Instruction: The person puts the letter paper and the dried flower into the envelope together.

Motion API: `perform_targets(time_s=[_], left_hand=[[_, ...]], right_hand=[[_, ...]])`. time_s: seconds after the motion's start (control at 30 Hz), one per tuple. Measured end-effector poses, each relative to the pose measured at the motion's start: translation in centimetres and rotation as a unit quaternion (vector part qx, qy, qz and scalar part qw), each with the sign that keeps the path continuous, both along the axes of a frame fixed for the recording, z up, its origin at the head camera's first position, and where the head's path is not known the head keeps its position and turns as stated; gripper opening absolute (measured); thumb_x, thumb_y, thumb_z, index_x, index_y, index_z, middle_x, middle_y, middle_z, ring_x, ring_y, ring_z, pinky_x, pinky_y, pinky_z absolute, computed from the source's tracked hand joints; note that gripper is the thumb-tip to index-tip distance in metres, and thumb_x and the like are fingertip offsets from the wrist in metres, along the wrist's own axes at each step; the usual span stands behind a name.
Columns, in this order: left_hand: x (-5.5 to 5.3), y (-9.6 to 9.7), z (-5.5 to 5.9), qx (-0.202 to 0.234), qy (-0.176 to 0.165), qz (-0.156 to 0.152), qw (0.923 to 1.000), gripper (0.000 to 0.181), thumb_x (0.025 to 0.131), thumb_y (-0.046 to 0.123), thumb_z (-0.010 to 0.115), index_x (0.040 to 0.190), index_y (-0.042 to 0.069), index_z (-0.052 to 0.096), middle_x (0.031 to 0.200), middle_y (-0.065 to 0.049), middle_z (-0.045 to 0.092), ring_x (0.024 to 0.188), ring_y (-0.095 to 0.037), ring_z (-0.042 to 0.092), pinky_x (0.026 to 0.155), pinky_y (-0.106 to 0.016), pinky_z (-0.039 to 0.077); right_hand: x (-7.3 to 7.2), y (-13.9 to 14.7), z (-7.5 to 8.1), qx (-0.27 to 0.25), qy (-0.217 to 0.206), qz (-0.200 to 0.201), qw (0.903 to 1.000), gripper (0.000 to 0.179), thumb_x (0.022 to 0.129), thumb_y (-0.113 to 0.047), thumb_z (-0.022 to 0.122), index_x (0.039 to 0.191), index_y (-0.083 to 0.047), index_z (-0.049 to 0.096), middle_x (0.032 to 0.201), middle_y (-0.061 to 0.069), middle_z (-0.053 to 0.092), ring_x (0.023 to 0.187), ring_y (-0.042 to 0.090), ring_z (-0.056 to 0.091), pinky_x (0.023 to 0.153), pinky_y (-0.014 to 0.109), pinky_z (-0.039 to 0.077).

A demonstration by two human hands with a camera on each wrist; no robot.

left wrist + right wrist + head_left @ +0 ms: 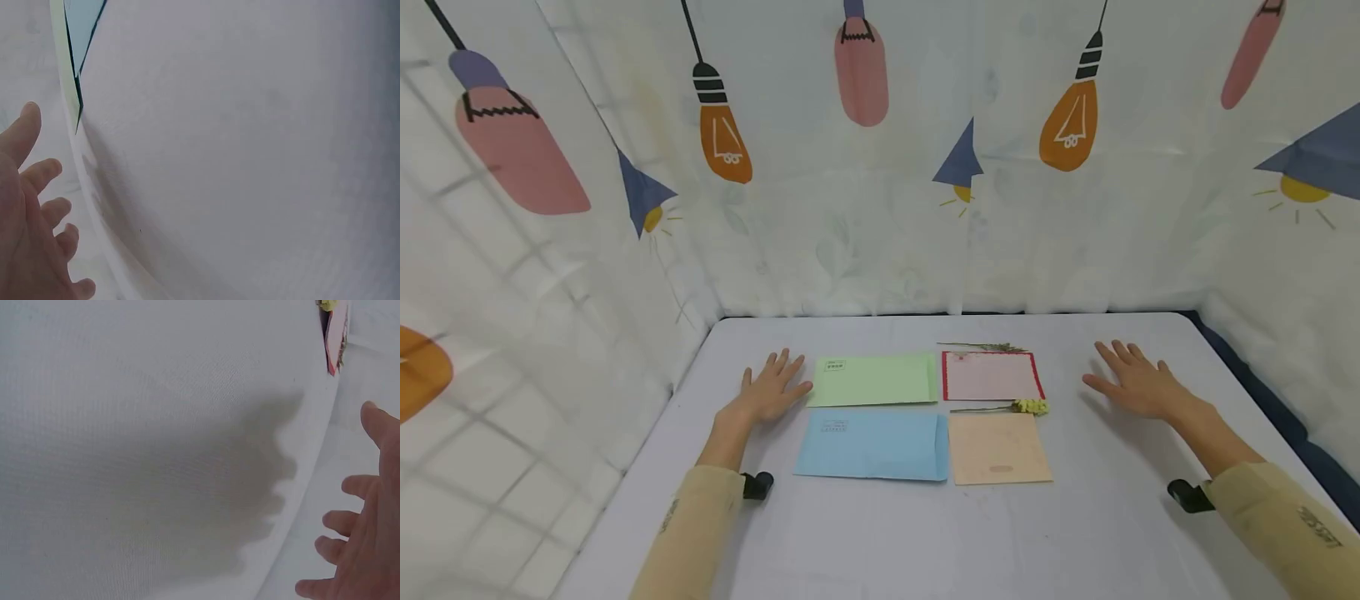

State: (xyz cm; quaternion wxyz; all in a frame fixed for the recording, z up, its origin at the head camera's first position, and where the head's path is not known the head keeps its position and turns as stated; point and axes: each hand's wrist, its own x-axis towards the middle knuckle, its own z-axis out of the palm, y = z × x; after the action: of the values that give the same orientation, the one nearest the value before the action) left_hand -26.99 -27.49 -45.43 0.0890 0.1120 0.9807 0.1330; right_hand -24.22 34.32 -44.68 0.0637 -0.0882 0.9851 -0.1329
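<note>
My left hand (767, 393) is spread over the table just left of a green envelope (874, 380), holding nothing. Fingers spread, my right hand (1138, 385) hovers over the table's right side, its shadow cast below. Nearer me than the green envelope lies a blue envelope (871, 445). To the right, a pink card with a red border (992, 376) lies behind a tan envelope (1000, 450). A yellow-flowered sprig (1028, 407) lies between those two, and a thin greenish sprig (992, 346) lies along the card's far edge.
A white cloth covers the table (880, 542). Behind it and on both sides hang white curtains (880, 233) printed with lamps and bulbs. Each wrist carries a black camera mount, the left mount (758, 486) and the right mount (1189, 497).
</note>
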Motion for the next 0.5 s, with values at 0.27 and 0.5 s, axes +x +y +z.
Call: perform_targets(time_s=[0.27, 0.5], left_hand=[[0.13, 0.13, 0.13, 0.005, 0.002, 0.009, 0.9999, 0.072, 0.107, 0.052, 0.045, 0.161, 0.006, 0.030, 0.166, -0.029, 0.012, 0.152, -0.050, 0.006, 0.112, -0.075, 0.003], [0.51, 0.35, 0.34, 0.010, 0.012, 0.012, 0.9998, 0.071, 0.106, 0.055, 0.046, 0.157, 0.005, 0.041, 0.162, -0.031, 0.025, 0.149, -0.050, 0.019, 0.110, -0.077, 0.011]], right_hand=[[0.48, -0.31, 0.54, -0.003, 0.013, -0.001, 0.9999, 0.079, 0.105, -0.053, 0.051, 0.147, 0.014, 0.041, 0.149, 0.045, 0.032, 0.137, 0.062, 0.030, 0.102, 0.081, 0.023], [0.67, -0.19, 0.28, -0.008, 0.029, -0.011, 0.9995, 0.066, 0.105, -0.043, 0.056, 0.136, 0.015, 0.052, 0.139, 0.043, 0.045, 0.126, 0.060, 0.045, 0.098, 0.074, 0.038]])
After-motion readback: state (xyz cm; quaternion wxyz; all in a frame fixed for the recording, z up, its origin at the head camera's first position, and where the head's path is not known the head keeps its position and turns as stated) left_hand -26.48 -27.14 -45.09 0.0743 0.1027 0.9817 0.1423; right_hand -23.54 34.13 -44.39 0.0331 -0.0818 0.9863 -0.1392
